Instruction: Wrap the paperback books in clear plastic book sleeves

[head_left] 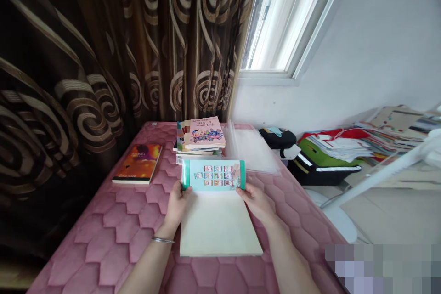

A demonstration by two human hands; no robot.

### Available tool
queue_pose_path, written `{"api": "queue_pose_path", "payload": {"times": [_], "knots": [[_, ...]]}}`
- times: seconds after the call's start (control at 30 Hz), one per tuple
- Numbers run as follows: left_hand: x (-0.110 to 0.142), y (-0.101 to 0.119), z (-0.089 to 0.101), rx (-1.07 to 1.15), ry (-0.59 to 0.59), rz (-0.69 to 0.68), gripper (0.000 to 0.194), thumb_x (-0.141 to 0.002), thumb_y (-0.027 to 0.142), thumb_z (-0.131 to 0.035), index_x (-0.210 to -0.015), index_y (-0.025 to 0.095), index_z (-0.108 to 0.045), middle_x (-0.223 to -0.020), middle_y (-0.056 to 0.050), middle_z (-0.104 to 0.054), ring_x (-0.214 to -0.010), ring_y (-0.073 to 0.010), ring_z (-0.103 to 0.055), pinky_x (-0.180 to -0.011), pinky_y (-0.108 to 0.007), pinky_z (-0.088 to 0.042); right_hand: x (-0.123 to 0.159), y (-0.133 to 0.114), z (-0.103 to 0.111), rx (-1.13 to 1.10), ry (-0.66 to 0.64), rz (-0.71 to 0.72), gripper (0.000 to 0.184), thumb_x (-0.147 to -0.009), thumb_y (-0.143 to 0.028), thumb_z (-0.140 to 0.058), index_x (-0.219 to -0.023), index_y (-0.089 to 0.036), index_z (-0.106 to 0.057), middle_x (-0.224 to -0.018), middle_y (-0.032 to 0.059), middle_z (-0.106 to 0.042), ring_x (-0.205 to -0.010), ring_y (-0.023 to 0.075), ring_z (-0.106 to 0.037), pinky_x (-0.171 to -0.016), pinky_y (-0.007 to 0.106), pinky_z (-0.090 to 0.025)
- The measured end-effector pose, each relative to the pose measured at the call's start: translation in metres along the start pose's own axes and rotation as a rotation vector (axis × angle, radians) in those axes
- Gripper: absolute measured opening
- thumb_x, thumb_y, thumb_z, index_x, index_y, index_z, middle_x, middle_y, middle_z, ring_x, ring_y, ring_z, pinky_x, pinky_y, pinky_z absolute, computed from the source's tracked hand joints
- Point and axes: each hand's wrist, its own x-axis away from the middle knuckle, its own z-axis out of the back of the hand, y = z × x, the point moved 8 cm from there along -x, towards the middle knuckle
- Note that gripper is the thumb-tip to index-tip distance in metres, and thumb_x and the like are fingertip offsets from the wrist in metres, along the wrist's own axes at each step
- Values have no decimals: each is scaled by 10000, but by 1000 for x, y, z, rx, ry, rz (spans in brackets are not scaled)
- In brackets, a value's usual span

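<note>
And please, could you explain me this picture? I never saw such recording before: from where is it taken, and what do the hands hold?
There is no machine here, only a person with bare hands. The single picture comes from a camera worn on the head, looking forward and down.

The left hand and right hand hold a green-edged booklet by its sides, beside a pale flat panel. On the pink padded surface also lie an orange book, a stack of books and translucent sheets.
</note>
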Motion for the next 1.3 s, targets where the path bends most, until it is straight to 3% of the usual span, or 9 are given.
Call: {"api": "queue_pose_path", "payload": {"times": [0.23, 0.7, 0.87, 1.03, 1.3], "knots": [[-2, -8, 0, 27, 33, 22, 305, -695, 419, -691, -855, 194, -562, -832, -27, -689, -782, -181, -631, -738, -287, -475, -1, 6, 2, 24, -18, 6, 454, -711, -518, -704, -1034, -200, -707, -1000, 64, -740, -905, 298, -675, -830, 427, -528], [-5, -17, 7, -75, 77, 9, 268, -709, 424, -685, -797, 195, -577, -748, -7, -664, -712, -174, -596, -658, -260, -445, -3, 8, 4, 128, 72, 43, 407, -721, -577, -641, -851, -198, -716, -823, 50, -737, -800, 273, -660, -716, 356, -524], [-5, -17, 6, -60, 49, 19, 295, -697, 438, -706, -811, 194, -586, -765, -20, -681, -705, -180, -612, -648, -267, -466, -2, 4, 2, 81, 69, 26, 451, -668, -591, -685, -877, -192, -716, -855, 56, -744, -821, 294, -666, -729, 380, -530], [-4, -16, 0, -17, -51, 44, 341, -694, 433, -710, -899, 178, -616, -826, -41, -712, -732, -190, -634, -659, -277, -485, -2, 4, 3, 100, 75, 40, 449, -673, -617, -675, -828, -197, -718, -839, 57, -747, -830, 299, -668, -730, 380, -530], [-5, -12, 3, -169, -4, 53, 315, -698, 449, -658, -829, 164, -647, -738, -32, -703, -691, -196, -619, -636, -271, -456, -4, 8, 3, 63, 73, 31, 498, -659, -632, -686, -872, -183, -718, -873, 66, -751, -846, 303, -671, -741, 384, -529]]}}
